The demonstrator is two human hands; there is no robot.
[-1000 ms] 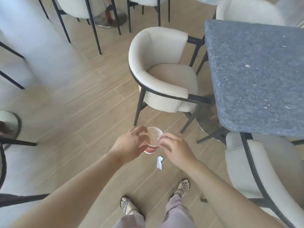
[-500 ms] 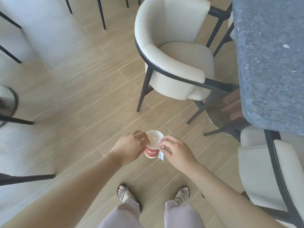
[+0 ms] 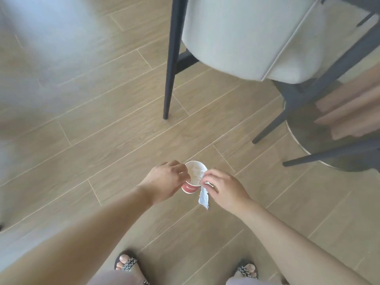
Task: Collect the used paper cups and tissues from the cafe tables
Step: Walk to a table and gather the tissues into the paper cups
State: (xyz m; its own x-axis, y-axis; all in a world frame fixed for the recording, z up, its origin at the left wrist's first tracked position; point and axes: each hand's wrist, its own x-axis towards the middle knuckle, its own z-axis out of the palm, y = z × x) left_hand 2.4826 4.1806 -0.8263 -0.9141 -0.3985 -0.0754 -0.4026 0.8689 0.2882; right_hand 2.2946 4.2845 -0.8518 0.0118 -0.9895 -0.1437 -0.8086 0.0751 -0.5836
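My left hand (image 3: 165, 183) grips a red paper cup (image 3: 190, 188) by its side, holding it upright over the wooden floor. White crumpled tissue (image 3: 196, 173) fills the cup's mouth. At the cup's right rim my right hand (image 3: 225, 191) pinches another strip of white tissue (image 3: 203, 198), which hangs down below the fingers, outside the cup.
A cream upholstered chair (image 3: 246, 38) with dark metal legs (image 3: 170, 64) stands just ahead. To the right is a round dark table base (image 3: 320, 138) with more chair legs. My sandalled feet (image 3: 128, 264) stand on the wooden plank floor (image 3: 102, 130).
The view has tilted down and closed in on the chair, so the table top has left the frame. Both hands stay at the cup; the right hand's tissue strip hangs longer now.
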